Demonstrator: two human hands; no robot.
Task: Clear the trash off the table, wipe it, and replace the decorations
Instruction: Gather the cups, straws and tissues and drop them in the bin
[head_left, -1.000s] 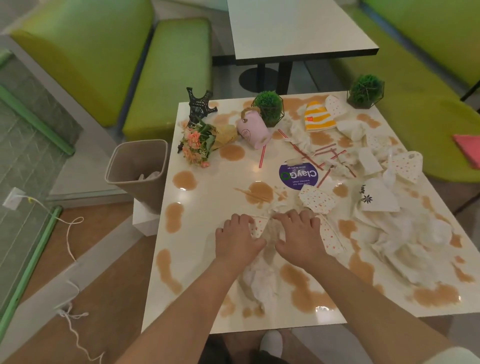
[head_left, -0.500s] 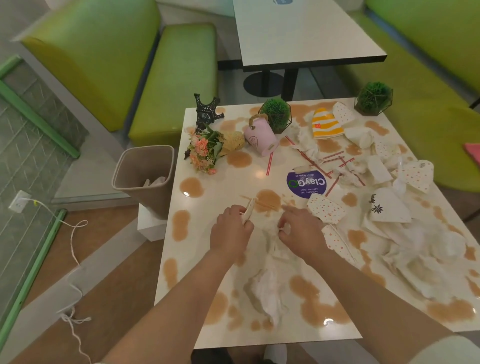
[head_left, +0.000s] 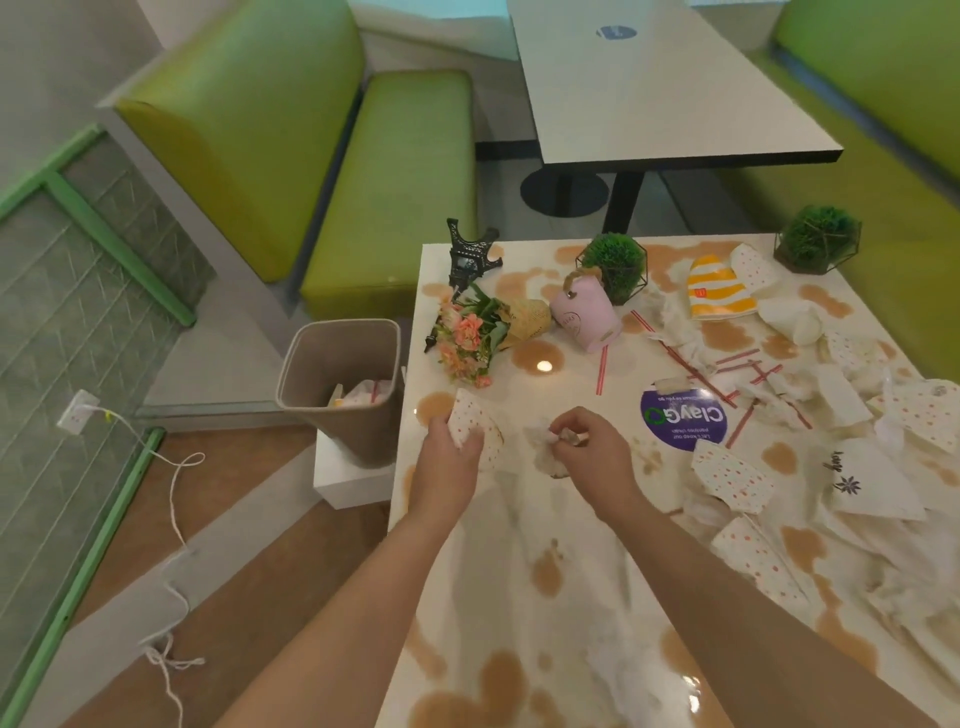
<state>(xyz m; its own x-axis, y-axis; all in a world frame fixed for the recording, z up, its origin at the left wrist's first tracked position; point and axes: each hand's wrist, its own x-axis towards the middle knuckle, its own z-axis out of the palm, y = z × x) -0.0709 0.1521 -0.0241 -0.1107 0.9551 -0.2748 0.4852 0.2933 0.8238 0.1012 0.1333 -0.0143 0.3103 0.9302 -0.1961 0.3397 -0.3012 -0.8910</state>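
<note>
The white table (head_left: 587, 582) is blotched with brown spills and strewn with crumpled napkins, dotted paper cups and red straws. My left hand (head_left: 451, 457) grips a flattened dotted paper cup (head_left: 470, 421) near the table's left edge. My right hand (head_left: 592, 452) pinches a crumpled napkin (head_left: 545, 449) just above the tabletop. A tan trash bin (head_left: 343, 384) with some trash inside stands on the floor left of the table. Decorations lie at the far end: a black Eiffel Tower figure (head_left: 467, 254), a flower bouquet (head_left: 478, 332), a tipped pink bucket (head_left: 584, 312) and two green plant balls (head_left: 615, 265).
More dotted cups (head_left: 732, 475), a yellow striped cup (head_left: 717, 291) and wet napkins (head_left: 883, 571) cover the right half. A purple round sticker (head_left: 683, 418) sits mid-table. Green benches (head_left: 395, 182) and a second table (head_left: 660, 88) stand beyond. A white cord (head_left: 176, 493) trails on the floor.
Both hands lifted off the pile near the front edge and moved forward and left. My left hand picked up a dotted cup; my right took a napkin. The view swung left.
</note>
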